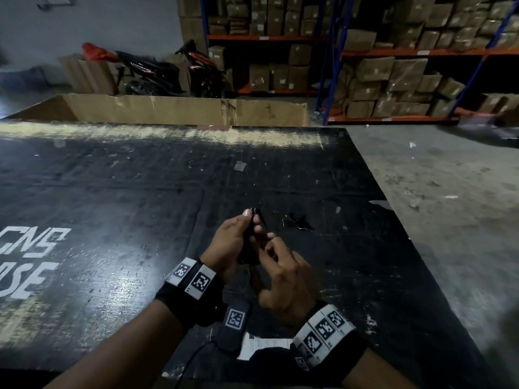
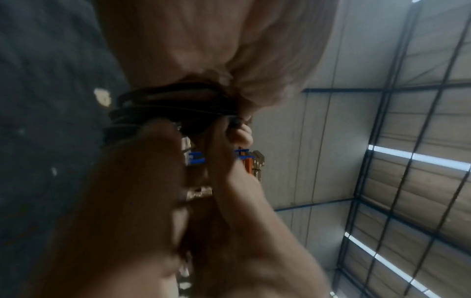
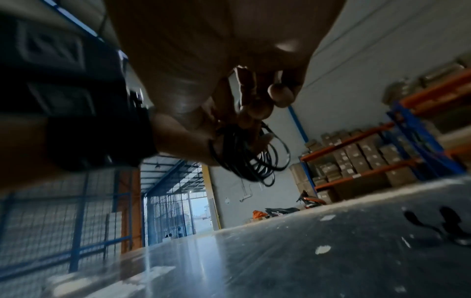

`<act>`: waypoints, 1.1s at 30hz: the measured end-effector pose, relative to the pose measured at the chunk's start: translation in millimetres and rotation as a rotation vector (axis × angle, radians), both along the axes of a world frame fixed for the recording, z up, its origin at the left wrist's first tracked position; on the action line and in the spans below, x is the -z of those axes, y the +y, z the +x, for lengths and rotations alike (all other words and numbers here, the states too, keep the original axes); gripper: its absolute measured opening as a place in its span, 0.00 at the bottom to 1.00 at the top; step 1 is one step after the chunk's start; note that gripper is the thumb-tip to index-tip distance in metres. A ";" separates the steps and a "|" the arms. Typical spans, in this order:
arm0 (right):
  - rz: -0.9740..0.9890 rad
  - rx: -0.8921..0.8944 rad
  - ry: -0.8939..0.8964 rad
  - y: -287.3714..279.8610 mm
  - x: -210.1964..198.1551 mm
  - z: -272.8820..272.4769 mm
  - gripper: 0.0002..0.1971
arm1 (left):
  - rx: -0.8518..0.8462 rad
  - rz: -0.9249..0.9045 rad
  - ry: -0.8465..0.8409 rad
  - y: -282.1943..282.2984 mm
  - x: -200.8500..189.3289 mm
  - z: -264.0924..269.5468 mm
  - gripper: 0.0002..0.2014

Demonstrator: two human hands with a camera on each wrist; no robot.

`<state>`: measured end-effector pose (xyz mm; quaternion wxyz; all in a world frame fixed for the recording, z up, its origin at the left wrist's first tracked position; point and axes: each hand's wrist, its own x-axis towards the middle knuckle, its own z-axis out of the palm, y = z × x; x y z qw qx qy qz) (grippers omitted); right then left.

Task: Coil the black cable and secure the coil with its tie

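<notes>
The black cable [image 1: 250, 242] is wound into a small coil and held upright above the black table [image 1: 126, 209]. My left hand [image 1: 238, 237] grips the coil, thumb tip up beside its top. My right hand [image 1: 276, 251] pinches the coil's near side with curled fingers. In the right wrist view several thin loops of the cable [image 3: 251, 157] hang below my right fingertips [image 3: 256, 112]. The left wrist view shows the bundled cable [image 2: 165, 104] pressed in my palm, with right-hand fingers [image 2: 229, 145] against it. The tie cannot be told apart from the strands.
A small black item with a thin wire [image 1: 298, 222] lies on the table just right of my hands, also in the right wrist view [image 3: 446, 223]. A white paper slip [image 1: 262, 345] sits near the front edge. A cardboard box [image 1: 182, 109] and shelving [image 1: 407, 66] stand beyond.
</notes>
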<state>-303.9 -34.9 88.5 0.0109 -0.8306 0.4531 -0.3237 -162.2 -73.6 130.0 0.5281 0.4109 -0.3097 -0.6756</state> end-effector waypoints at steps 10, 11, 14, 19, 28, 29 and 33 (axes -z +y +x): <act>0.706 -0.446 -0.567 -30.3 -17.1 -42.3 0.31 | 0.528 0.004 -0.140 15.2 17.4 20.1 0.20; 0.742 -0.465 -0.629 -31.6 -15.0 -43.4 0.27 | 0.534 0.013 -0.129 15.2 18.2 20.3 0.19; 0.699 -0.378 -0.850 -34.8 -8.4 -45.4 0.14 | 0.564 0.023 -0.065 11.4 21.6 22.8 0.18; 0.635 -0.240 -1.026 -40.2 -2.5 -44.2 0.10 | 0.504 -0.097 -0.249 4.7 24.8 17.3 0.19; 0.679 -0.047 -1.122 -47.2 22.6 -36.9 0.08 | 0.376 -0.363 -0.705 -4.3 55.1 17.3 0.17; 0.697 -0.034 -1.144 -48.5 25.0 -35.3 0.07 | 0.388 -0.365 -0.718 -5.6 55.9 18.0 0.19; 0.764 -0.001 -1.178 -56.9 30.9 -33.0 0.05 | 0.413 -0.314 -0.722 -13.6 60.9 19.4 0.24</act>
